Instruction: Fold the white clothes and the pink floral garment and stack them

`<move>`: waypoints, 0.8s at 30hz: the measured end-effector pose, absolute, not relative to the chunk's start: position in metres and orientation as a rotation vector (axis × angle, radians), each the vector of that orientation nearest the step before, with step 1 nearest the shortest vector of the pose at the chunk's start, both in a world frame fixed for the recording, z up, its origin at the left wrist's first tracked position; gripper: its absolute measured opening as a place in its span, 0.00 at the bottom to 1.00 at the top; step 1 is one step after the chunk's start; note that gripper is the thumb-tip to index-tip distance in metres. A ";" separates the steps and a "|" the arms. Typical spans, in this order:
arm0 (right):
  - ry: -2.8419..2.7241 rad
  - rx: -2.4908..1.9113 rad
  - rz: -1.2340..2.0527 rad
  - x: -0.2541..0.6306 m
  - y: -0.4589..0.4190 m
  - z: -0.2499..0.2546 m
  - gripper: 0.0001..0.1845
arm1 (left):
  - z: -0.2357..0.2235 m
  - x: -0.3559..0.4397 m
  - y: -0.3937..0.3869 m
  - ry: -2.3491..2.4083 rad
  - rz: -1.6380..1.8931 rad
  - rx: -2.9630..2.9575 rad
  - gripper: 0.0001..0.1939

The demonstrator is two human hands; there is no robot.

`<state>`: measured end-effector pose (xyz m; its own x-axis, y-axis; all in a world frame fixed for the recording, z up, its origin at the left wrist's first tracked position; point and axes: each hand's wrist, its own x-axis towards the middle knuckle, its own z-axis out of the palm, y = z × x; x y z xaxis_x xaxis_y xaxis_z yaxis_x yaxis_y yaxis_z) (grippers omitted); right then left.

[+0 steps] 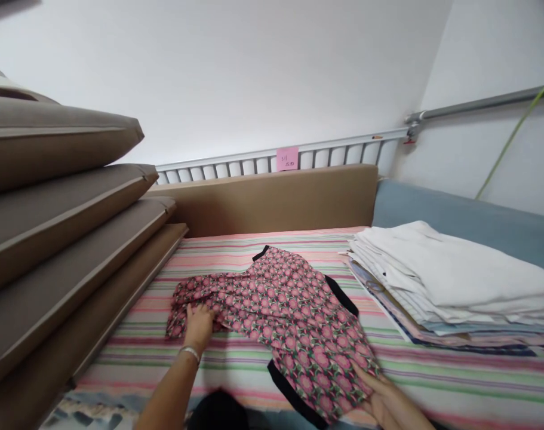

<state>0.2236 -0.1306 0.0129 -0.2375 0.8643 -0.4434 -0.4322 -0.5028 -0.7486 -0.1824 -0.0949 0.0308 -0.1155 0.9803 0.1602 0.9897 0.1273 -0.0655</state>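
Note:
A pink floral top with black bands at its neck and sleeve ends lies spread on a striped cloth. Its narrower, bunched body reaches left, where my left hand closes on the fabric near the lower edge. A bracelet circles that wrist. At the near right, my right hand grips the shoulder edge of the top, thumb above the fabric and the other fingers partly hidden at its edge. One black band faces me, between my two hands.
Large brown padded panels are stacked at the left. White folded cloths lie over coloured ones at the right. A brown board stands at the back before a white radiator with a pink note. The striped cloth covers the surface.

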 end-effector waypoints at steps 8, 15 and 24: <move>-0.404 -1.023 1.833 0.252 -0.152 0.018 0.38 | 0.017 -0.203 -0.199 -2.083 -0.729 -2.169 0.16; -0.459 -1.153 1.823 0.215 -0.158 0.005 0.45 | -0.019 -0.182 -0.181 -2.896 -2.267 -1.156 0.13; -0.839 -1.189 1.800 0.213 -0.189 -0.020 0.35 | -0.015 -0.158 -0.121 -3.085 -2.355 -0.869 0.20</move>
